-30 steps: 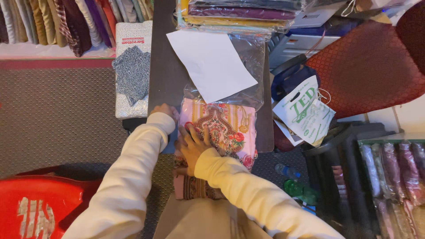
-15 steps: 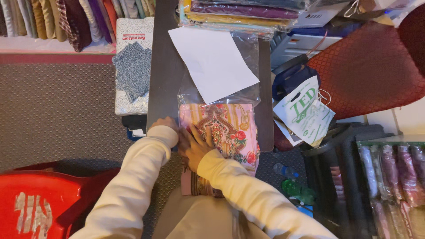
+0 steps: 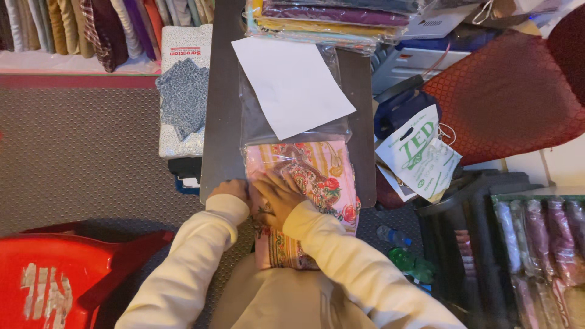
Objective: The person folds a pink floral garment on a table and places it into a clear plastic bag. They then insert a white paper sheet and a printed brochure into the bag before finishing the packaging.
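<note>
Here both hands half-cover the floral cloth in its clear bag.

Pink floral folded cloth, half-bagged

The left hand is mostly hidden by its cream sleeve, so its grip cannot be told. The folded floral fabric (its near end) disappears behind the arms.

I see the folded cloth on the board, the paper sheet just beyond it, stacked fabrics farther behind.
</note>
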